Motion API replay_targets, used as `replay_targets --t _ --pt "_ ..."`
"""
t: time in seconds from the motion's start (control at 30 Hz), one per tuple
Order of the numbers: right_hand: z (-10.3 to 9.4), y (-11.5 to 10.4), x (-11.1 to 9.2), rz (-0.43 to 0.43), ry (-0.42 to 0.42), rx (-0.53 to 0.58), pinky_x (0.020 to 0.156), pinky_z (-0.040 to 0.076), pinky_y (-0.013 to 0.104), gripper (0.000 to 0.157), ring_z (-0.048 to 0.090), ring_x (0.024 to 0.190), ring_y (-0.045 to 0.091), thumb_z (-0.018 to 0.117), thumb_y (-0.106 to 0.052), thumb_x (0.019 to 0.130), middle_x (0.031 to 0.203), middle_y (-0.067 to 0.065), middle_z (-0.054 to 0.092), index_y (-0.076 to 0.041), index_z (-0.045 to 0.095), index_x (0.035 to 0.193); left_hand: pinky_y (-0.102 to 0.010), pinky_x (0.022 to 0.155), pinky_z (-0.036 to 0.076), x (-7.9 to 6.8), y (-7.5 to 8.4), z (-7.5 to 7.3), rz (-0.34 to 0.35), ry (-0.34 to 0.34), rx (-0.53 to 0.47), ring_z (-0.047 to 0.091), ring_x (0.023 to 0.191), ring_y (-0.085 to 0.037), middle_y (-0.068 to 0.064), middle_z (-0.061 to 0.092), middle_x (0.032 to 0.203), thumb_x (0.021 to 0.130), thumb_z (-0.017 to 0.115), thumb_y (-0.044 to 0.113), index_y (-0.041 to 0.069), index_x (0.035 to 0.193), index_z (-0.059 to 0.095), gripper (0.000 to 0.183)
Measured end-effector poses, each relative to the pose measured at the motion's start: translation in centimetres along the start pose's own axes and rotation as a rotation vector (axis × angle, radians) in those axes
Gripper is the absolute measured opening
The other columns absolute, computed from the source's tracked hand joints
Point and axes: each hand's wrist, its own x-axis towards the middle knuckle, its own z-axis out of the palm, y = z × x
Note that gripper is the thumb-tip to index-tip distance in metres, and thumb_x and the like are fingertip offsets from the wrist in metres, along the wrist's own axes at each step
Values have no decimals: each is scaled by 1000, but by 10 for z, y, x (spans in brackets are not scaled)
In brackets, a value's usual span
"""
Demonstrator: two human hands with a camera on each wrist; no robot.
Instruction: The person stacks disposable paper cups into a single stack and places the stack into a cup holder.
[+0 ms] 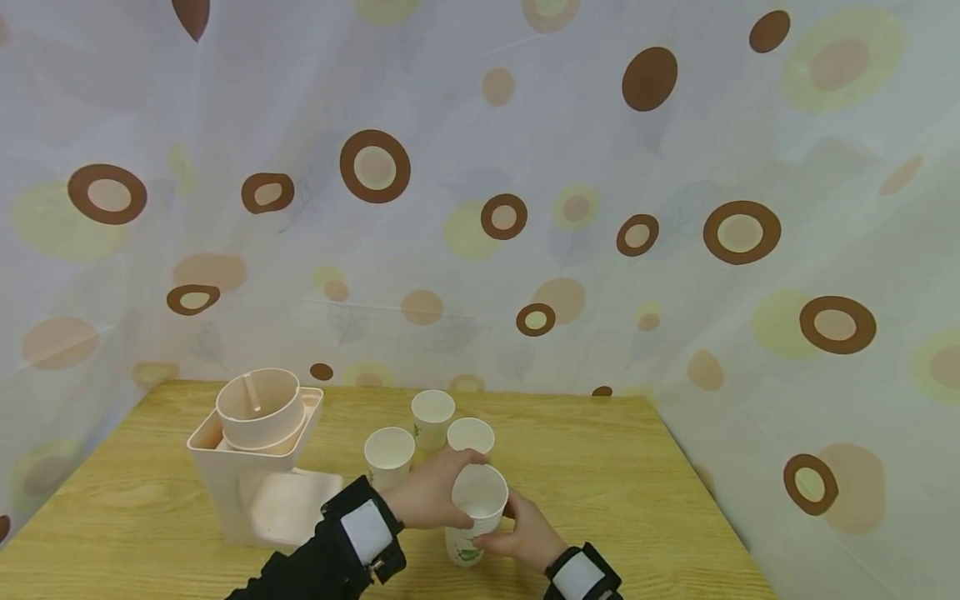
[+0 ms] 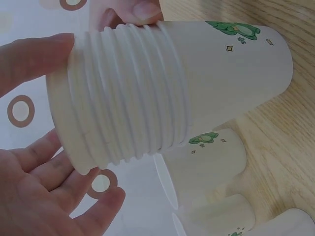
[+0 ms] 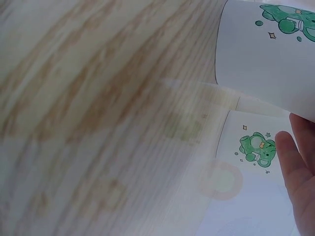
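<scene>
A tall stack of nested white paper cups (image 1: pixel 480 500) stands near the front of the table. My left hand (image 1: pixel 431 492) holds it by the top rim, thumb on the near side and a finger over the far side. From the right, my right hand (image 1: pixel 525 533) grips the stack below the rims. In the left wrist view, several rims of the stack (image 2: pixel 128 93) are packed close together, above a green cartoon print. Right behind the stack, a single cup (image 1: pixel 471 433) is partly covered. Two more cups, one at the back (image 1: pixel 432 408) and one at left (image 1: pixel 390 450), stand upright.
A cream plastic device (image 1: pixel 225 487) with a round open cylinder (image 1: pixel 258 408) on top stands left of the cups. The wooden table (image 1: pixel 615 483) ends at a hanging patterned sheet (image 1: pixel 450 267), which also runs along its sides.
</scene>
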Motion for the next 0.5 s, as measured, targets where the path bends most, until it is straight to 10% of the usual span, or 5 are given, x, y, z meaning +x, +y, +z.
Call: replay_targets --t 0.5 --pt "1 1 1 -23 13 -28 93 44 57 68 52 112 37 73 -18 77 126 26 57 8 44 133 -46 89 50 -4 -7 9 8 44 -28 54 109 -28 -17 58 124 68 78 19 -4 128 50 69"
